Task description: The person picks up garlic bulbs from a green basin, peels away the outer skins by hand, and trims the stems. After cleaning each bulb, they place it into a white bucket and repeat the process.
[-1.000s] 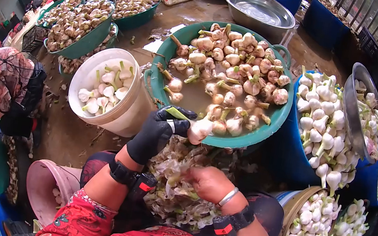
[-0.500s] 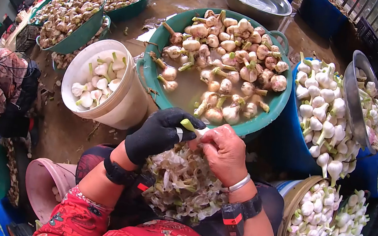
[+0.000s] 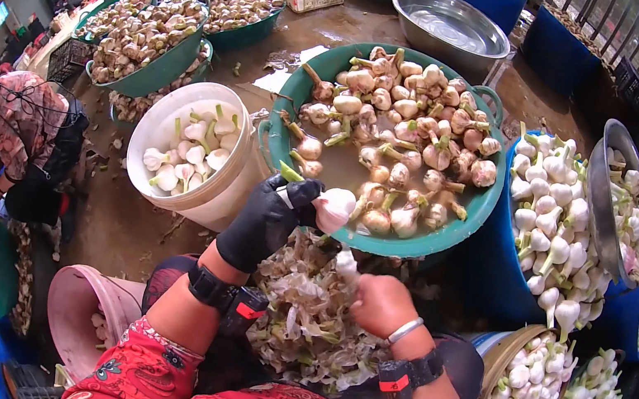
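My left hand (image 3: 266, 220), in a black glove, is closed round the green stem of a garlic bulb (image 3: 334, 210), whose pale pinkish head points right. Just below and to the right, my bare right hand (image 3: 386, 306) is pinched on a whitish strip of garlic skin (image 3: 346, 264), apart from the bulb. Beneath both hands, a heap of garlic peels (image 3: 308, 323) lies in my lap. Ahead stands a green tub (image 3: 460, 234) of cloudy water with brownish unpeeled garlic (image 3: 409, 109). To the left, a white bucket (image 3: 222, 205) contains peeled white bulbs.
At right, a blue barrel (image 3: 521, 269) and a tan-rimmed bucket (image 3: 485, 376) are full of white garlic. A metal basin (image 3: 452, 24) stands behind the tub. Green baskets (image 3: 147, 72) of garlic are at left. A pink bucket (image 3: 88, 313) lies tilted. Other people (image 3: 23, 119) work at left.
My right hand has moved down and away from the bulb with a strip of skin. My left hand has turned the bulb so its head shows. The view has shifted slightly.
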A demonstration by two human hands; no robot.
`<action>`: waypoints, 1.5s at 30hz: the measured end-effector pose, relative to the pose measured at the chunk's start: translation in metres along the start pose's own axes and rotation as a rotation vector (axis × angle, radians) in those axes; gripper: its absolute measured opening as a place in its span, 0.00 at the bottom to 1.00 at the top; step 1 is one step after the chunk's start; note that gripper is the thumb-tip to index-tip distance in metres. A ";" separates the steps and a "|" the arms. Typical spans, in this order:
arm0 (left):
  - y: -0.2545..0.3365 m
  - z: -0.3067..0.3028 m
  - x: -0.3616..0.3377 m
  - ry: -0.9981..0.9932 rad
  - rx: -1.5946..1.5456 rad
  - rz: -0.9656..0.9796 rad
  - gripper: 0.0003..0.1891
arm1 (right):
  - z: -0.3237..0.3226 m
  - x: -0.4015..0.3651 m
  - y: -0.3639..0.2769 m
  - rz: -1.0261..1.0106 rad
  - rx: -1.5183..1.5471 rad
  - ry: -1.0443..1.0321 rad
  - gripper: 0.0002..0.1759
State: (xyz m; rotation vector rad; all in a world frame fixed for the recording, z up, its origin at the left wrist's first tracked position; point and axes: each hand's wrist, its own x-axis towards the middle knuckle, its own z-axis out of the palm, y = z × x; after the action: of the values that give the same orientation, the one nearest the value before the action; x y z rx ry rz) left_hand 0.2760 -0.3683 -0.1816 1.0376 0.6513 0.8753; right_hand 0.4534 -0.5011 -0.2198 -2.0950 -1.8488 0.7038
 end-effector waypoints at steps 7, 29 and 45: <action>0.053 -0.085 0.018 0.351 0.982 0.541 0.09 | 0.007 -0.002 0.002 -0.172 0.011 -0.343 0.10; -0.017 0.007 0.064 -0.203 0.742 -0.165 0.15 | -0.032 0.010 0.006 -0.011 0.446 0.456 0.36; 0.007 0.004 0.013 -0.067 0.053 -0.141 0.15 | -0.006 0.008 -0.012 -0.067 0.323 -0.175 0.29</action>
State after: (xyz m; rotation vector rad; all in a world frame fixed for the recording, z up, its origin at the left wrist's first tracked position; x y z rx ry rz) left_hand 0.2837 -0.3572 -0.1745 1.0502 0.6858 0.7014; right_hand 0.4464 -0.4903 -0.2105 -1.8076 -1.7421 1.1167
